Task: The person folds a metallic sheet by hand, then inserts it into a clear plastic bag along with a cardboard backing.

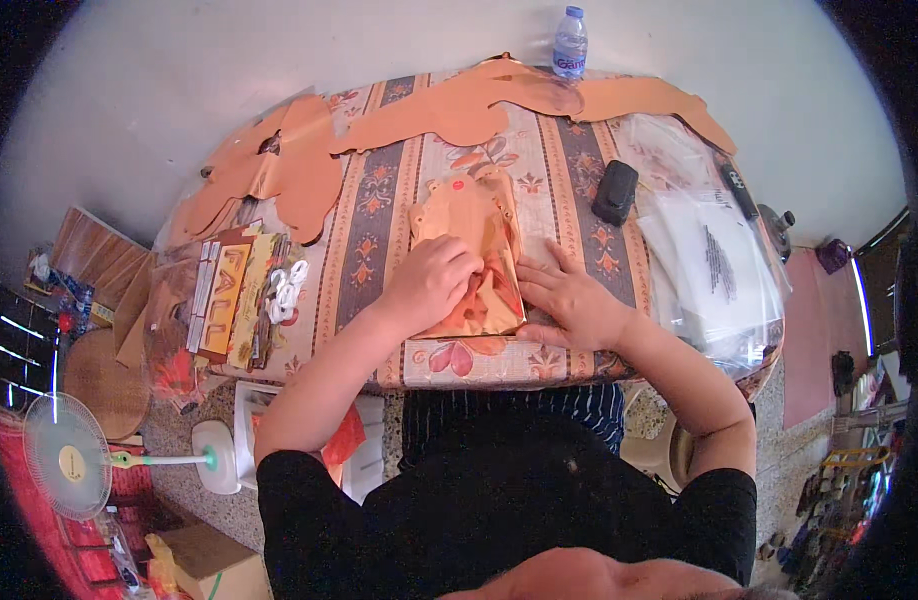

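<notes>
A shiny orange-gold foil piece [489, 305], folded flat and creased, lies in front of me on the patterned tablecloth. Its upper part carries a small red dot. My left hand [434, 285] is closed at the foil's left side, with curled fingers pinching or pressing its crinkled surface; the fingertips are partly hidden. Along the right edge lies my right hand [571, 302], palm down, its fingers apart and their tips touching the foil's border.
Large orange foil sheets [429, 112] curve along the table's far side, below a water bottle [570, 45]. A black case [615, 192] and clear plastic bags [714, 265] lie right. Lettered cards [224, 300] and white cord [286, 292] sit left. A fan [69, 456] stands lower left.
</notes>
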Demonstrator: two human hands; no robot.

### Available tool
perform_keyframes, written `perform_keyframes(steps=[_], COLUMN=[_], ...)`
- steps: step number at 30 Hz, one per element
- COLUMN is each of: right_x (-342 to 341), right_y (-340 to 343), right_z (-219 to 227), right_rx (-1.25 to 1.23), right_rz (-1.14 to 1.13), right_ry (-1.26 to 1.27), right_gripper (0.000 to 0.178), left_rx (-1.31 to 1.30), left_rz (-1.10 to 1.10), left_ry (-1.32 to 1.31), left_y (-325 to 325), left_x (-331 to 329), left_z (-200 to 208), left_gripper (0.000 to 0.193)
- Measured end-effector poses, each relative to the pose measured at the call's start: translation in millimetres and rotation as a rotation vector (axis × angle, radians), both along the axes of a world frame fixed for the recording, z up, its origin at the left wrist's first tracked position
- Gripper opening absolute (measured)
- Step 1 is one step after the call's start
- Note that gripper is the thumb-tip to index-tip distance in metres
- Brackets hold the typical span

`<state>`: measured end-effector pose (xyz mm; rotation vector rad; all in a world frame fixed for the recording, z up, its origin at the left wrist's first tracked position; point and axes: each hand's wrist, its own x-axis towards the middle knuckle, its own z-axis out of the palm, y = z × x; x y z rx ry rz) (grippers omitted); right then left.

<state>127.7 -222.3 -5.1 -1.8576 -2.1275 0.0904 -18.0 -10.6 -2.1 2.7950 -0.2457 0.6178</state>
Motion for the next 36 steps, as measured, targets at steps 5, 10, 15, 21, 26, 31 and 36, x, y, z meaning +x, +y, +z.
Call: perform_keyframes(steps=[5,10,15,21,26,31,36], right_x=[-0.5,-1.1,-0.7,-1.9,-2.7,-3.3,-3.0], right_y=[0.4,0.3,0.6,0.6,1.1,0.6,0.6], right_z=[-0.7,0.1,0.2,0.3,-0.3,0.3,1.1], right_rx=[-0.004,0.003,0.007,0.002,0.023,0.031,0.035], right_rz=[0.005,0.004,0.008,-0.004,-0.007,-0.008,-0.008], right_ry=[0.028,0.037,0.046,0.042,0.040,0.034,0.037], right_gripper=[0.064,0.063,0.062,0.062,0.064,0.065,0.066], left_rx=[-0.063,-0.198,-0.242,-0.245,-0.248,-0.263,-0.225], left_rz=[-0.055,-0.093,-0.084,-0.057,-0.056,-0.044,-0.042], left_ry=[-0.006,0.025,0.070,0.079,0.079,0.079,0.046], left_y=[3.8,6.2,6.6,4.4,3.9,2.8,2.7], left_x=[0.5,-1.0,-2.3,-5.0,-5.6,-6.1,-5.5], left_z=[-4.4,-4.9,-4.9,-4.2,-4.9,-6.0,-6.1], left_gripper=[0.012,0.012,0.015,0.017,0.017,0.016,0.016])
